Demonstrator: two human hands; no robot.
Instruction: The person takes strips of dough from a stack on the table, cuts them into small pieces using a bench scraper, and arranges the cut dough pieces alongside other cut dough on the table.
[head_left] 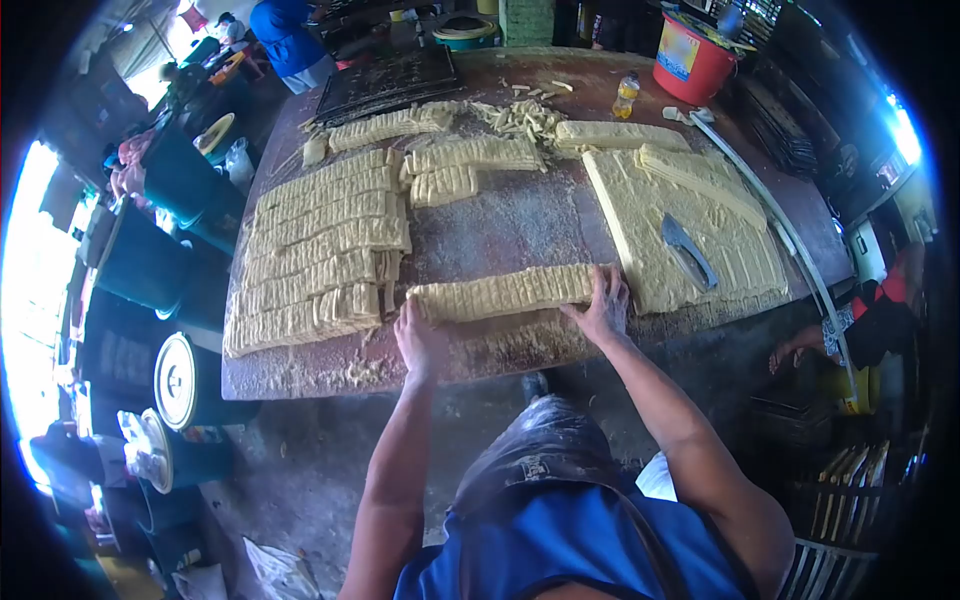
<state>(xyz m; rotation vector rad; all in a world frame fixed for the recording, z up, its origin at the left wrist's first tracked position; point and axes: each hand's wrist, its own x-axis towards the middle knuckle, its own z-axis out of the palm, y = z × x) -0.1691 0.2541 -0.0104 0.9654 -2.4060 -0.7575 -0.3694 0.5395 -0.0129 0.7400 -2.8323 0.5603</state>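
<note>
A long row of cut dough strips (505, 294) lies near the table's front edge. My left hand (418, 335) is closed round its left end, and my right hand (603, 305) grips the right end. Left of it, several rows of cut dough (320, 240) sit side by side in a block. On the right is a thick dough slab (720, 260), with a scraper blade (690, 252) lying on top. Shorter cut rows (470, 155) and loose pieces (525, 118) lie farther back.
A red bucket (690, 62) and a small bottle (626, 97) stand at the back right. A long metal strip (770, 205) runs along the right side. Dark trays (385, 82) lie at the back left. A person in blue (285, 40) stands beyond.
</note>
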